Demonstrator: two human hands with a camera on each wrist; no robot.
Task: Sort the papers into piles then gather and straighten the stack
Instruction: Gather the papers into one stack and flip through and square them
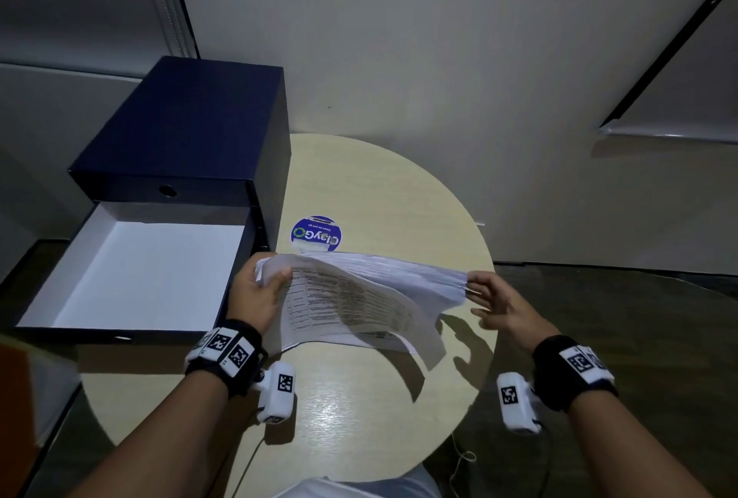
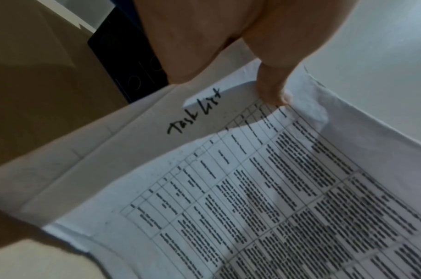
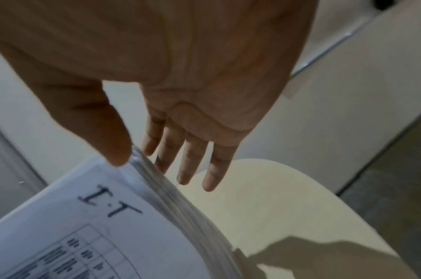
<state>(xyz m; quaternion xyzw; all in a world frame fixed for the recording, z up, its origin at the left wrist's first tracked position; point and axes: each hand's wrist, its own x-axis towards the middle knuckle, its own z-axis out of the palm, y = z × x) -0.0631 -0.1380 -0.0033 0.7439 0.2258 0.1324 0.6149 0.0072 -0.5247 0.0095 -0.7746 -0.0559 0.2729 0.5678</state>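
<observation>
A stack of printed papers [image 1: 383, 277] hangs in the air above the round beige table [image 1: 359, 409]. My left hand [image 1: 267, 285] grips its left end, thumb [image 2: 273, 90] on the front sheet, other fingers behind. That front sheet [image 2: 252, 198] carries a printed table and droops toward me; the sheet behind it reads "Task list". My right hand [image 1: 479, 293] is at the stack's right end with straight fingers [image 3: 192, 166]. Its thumb [image 3: 116, 149] touches the edge of the stack [image 3: 85, 236], whose sheet there is marked "I.T".
A dark blue drawer box [image 1: 191, 126] stands at the table's left. Its lower drawer [image 1: 151, 269] is pulled out, white inside, with nothing in it. A round blue sticker [image 1: 316, 234] lies on the table beyond the papers. The wall is close behind.
</observation>
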